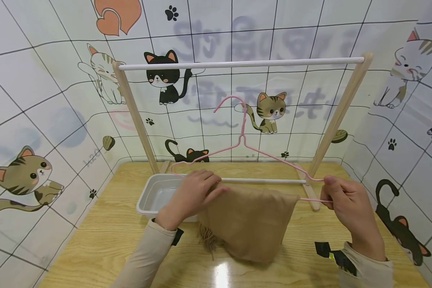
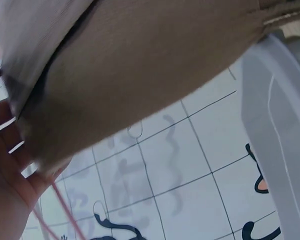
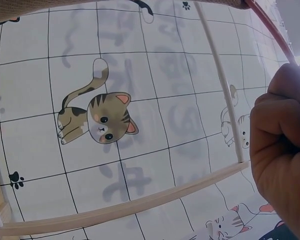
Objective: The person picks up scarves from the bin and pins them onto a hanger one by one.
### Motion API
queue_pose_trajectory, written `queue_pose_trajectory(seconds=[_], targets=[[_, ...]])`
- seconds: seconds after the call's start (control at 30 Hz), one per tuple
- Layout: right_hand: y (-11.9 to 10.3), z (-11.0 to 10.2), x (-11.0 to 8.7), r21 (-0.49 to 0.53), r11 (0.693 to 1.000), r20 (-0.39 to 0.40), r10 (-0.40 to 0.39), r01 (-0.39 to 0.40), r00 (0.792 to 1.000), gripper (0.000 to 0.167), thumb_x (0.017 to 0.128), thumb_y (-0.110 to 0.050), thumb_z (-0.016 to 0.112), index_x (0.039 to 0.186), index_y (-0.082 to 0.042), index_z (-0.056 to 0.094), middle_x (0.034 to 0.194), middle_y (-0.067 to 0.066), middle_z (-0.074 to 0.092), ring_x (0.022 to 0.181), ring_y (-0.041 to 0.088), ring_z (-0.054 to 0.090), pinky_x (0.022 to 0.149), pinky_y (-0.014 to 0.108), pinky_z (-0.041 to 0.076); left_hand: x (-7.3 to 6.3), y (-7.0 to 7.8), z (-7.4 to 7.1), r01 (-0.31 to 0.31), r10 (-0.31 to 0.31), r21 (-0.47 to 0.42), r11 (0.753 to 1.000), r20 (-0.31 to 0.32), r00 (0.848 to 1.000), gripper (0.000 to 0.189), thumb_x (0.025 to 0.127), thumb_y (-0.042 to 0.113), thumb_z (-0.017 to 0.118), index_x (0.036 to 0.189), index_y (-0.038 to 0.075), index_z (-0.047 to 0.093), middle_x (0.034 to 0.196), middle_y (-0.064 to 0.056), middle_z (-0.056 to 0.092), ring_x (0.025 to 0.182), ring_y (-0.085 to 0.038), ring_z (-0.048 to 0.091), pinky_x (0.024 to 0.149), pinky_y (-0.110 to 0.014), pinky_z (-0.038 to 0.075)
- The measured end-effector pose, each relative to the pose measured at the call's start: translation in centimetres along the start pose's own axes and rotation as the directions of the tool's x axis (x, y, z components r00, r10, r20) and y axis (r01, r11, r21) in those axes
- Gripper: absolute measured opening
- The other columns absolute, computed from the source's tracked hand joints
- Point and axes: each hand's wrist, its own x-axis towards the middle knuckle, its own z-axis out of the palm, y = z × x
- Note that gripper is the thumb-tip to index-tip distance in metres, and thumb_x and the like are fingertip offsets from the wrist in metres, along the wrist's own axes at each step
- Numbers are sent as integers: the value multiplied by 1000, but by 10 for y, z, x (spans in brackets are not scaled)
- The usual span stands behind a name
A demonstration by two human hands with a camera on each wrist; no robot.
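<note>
A tan fringed scarf [image 1: 252,224] is draped over the lower bar of a pink hanger [image 1: 270,153], with its tassels [image 1: 207,237] at the lower left. My right hand [image 1: 353,204] grips the hanger's right end, and the hook points up. At the scarf's upper left, my left hand [image 1: 196,194] touches the cloth with fairly straight fingers. In the left wrist view, the fingers [image 2: 12,162] lie along the scarf's edge [image 2: 135,75], partly hidden by it. Curled fingers [image 3: 280,120] of the right hand show in the right wrist view, by the pink wire.
A wooden rack with a white top rail [image 1: 237,64] and a low white bar [image 1: 263,181] stands behind the hanger. A white plastic basin [image 1: 141,206] sits on the wooden table [image 1: 101,240], left of the scarf. Cat-printed tile sheeting [image 1: 209,132] surrounds the table.
</note>
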Motion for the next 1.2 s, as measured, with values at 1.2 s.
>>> queue_pose_trajectory(seconds=[1.2], targets=[[3,-3,-2,-56,995,-36,75,-77,997,48,109,-10,46,61,-10,52,53,-4,44,42,14,32,38,30,25,-57,-90,-63,425,-517,-295,856,-474,712,18,101,11,64,102,-5,72,97,-19,73,92,-28,65,88,-21,45]])
